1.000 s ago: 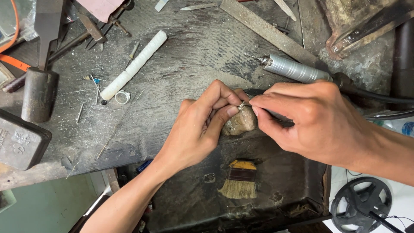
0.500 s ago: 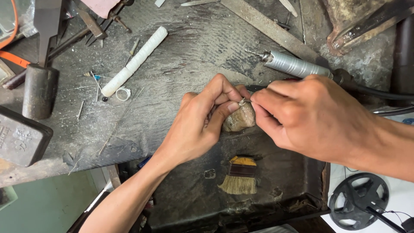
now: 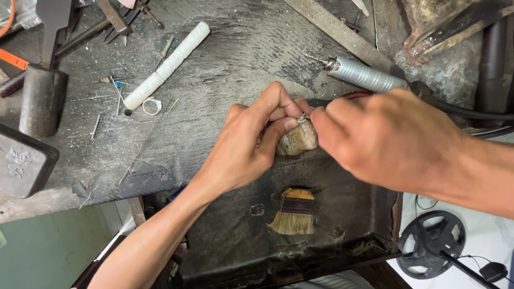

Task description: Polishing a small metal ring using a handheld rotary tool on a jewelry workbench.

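My left hand (image 3: 251, 142) pinches a small silver ring (image 3: 301, 119) between thumb and fingers, resting it on the worn wooden bench peg (image 3: 297, 141) at the bench's front edge. My right hand (image 3: 383, 136) meets it from the right, fingertips closed around a thin tool whose tip touches the ring; most of that tool is hidden under the hand. Both hands sit over the dark, dusty workbench (image 3: 235, 59).
A silver rotary handpiece (image 3: 364, 76) with a black cable lies just behind my right hand. A white wrapped stick (image 3: 168, 64), a small white ring (image 3: 152, 105), a hammer (image 3: 45, 91) and a dark metal block (image 3: 21, 163) lie left. A small brush (image 3: 293, 212) sits in the tray below.
The hands have stayed together on the peg, shifting slightly upward in view. My right hand has pushed a little further left over the ring.
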